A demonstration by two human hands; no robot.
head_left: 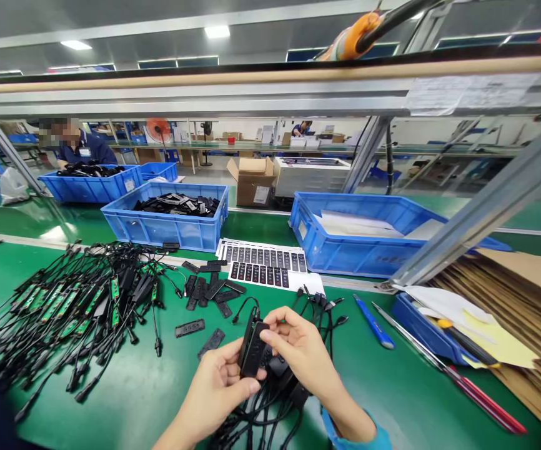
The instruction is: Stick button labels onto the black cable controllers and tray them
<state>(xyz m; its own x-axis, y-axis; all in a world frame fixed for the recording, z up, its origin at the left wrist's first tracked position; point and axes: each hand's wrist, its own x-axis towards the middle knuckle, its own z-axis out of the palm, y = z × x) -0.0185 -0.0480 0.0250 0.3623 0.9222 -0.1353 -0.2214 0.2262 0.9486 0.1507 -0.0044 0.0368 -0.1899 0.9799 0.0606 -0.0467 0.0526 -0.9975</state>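
Observation:
My left hand (217, 381) grips the lower end of a black plastic case (253, 355) with a short cable at its top. Thumb and fingers of my right hand (303, 350) pinch the upper end of the same case. Its two long halves look slightly apart along the left side; the inside is hidden. Beneath my hands lies a bunch of black cabled units (289, 384), partly covered by them. To the left are loose black cover plates (214, 289) and a heap of green circuit boards with cables (74, 306).
Sheets of black labels (265, 275) lie behind the plates. Blue bins (177, 232) stand along the back, one holding black parts, another blue bin (355, 256) holding paper. A blue cutter (374, 322), tweezers (411, 340) and cardboard (528, 350) are at right. A person (85, 147) sits beyond.

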